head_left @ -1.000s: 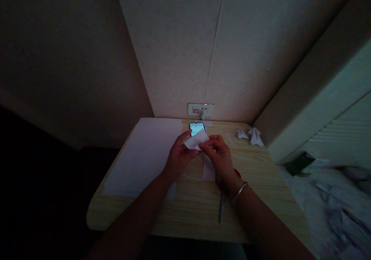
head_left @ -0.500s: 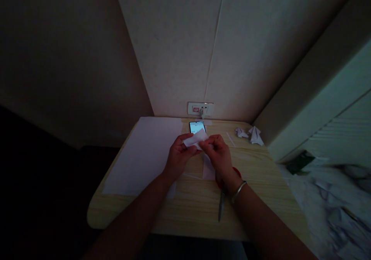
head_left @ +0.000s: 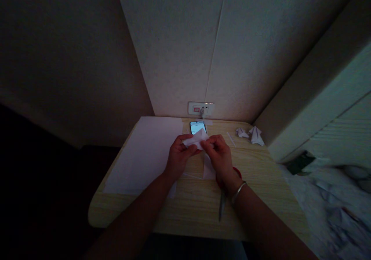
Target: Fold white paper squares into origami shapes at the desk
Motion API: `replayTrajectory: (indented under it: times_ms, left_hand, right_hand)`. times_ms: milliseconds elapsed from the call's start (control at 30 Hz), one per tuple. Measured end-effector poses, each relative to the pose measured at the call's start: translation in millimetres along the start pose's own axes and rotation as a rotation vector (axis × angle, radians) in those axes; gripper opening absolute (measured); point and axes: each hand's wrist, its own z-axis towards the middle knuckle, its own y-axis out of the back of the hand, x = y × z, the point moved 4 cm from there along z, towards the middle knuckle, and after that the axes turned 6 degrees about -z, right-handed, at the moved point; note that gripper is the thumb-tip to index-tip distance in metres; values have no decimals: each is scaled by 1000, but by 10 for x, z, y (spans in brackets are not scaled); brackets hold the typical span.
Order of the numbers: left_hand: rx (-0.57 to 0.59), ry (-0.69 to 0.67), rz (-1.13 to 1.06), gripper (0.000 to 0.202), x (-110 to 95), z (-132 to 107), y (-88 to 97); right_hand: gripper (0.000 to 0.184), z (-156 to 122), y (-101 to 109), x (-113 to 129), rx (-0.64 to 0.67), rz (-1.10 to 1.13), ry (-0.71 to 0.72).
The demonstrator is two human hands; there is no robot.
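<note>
A small folded piece of white paper (head_left: pixel 199 137) is held above the table between both hands. My left hand (head_left: pixel 179 155) pinches its left side, thumb in front. On its right side, my right hand (head_left: pixel 218 153) grips it with thumb and fingers. Just behind the paper lies a phone (head_left: pixel 197 127) with a lit screen. Red-handled scissors (head_left: pixel 222 206) lie beneath my right wrist, their handles partly hidden. Under my right hand shows another white paper piece (head_left: pixel 208 169).
Large white sheets (head_left: pixel 142 151) cover the left of the wooden table (head_left: pixel 191 209). Folded paper figures (head_left: pixel 256 135) and a smaller one (head_left: pixel 241 132) stand at the back right, near a thin paper strip (head_left: pixel 231 139). A wall socket (head_left: pixel 201 108) holds a plug.
The upper part of the folded paper has changed shape slightly, now showing a raised point with a crease. Both hands stay nearly in place.
</note>
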Motion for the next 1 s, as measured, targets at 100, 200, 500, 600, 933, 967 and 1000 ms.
replayTrajectory:
  times_ms: [100, 200, 500, 600, 933, 967, 1000]
  left_hand:
    - [-24, -19, 18, 35, -8, -2, 8]
    - [-81, -63, 75, 33, -36, -2, 31]
    - [-95, -121, 184, 29, -95, -21, 38]
    - [-62, -114, 145, 27, -91, -32, 21]
    - [-21, -167, 119, 23, -105, -50, 12]
    - [-18, -163, 116, 24, -100, -50, 15]
    - [-17, -159, 113, 24, -96, -50, 18]
  right_hand:
    - [13, -4, 1, 12, -12, 6, 33]
    - [10, -16, 20, 65, -38, -56, 99]
    - [7, -35, 40, 159, 4, -120, 162]
    - [11, -16, 35, 112, -18, -29, 79]
    - [17, 31, -12, -72, 46, 198, -195]
    - [18, 30, -18, -76, 53, 217, -210]
    - [19, 28, -24, -75, 58, 234, -220]
